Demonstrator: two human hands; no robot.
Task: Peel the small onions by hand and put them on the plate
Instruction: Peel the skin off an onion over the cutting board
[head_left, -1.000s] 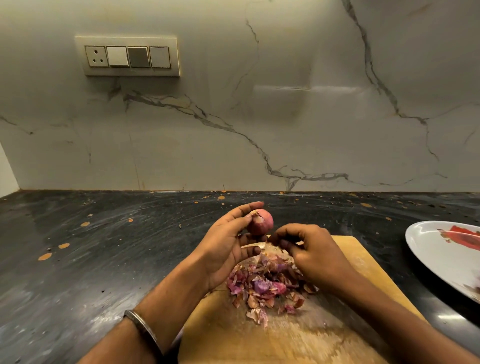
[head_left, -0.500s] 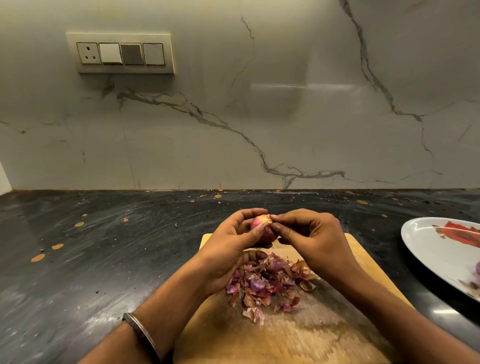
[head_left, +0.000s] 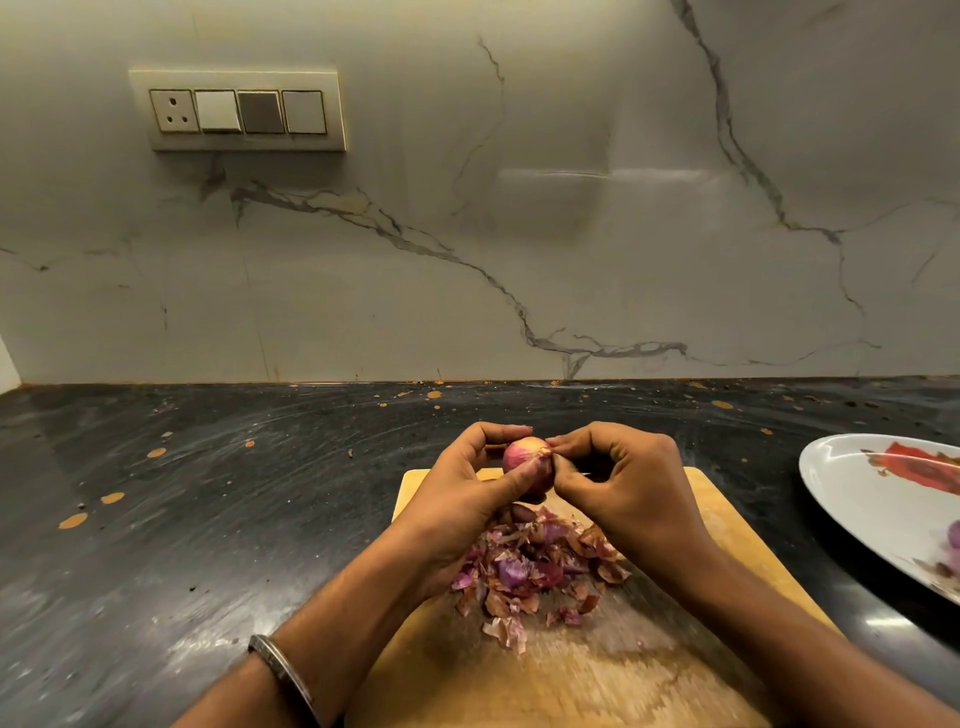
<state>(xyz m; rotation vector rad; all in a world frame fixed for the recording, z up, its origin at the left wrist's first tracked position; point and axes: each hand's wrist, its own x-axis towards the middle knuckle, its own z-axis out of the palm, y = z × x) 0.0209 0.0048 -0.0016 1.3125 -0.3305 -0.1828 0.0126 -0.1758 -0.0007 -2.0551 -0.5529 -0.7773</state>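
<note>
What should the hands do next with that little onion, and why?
Probably pull the loose skin away. The left hand holds the small onion above the cutting board, and the right hand pinches at its top edge, where papery skin still shows. The peel would likely drop onto the pile of onion skins below.

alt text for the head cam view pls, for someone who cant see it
Two hands hold a small onion above a wooden cutting board: the left hand grips it while the right hand pinches skin at its top. A pile of peels lies on the board, and a white plate sits at right on the dark counter.
</note>
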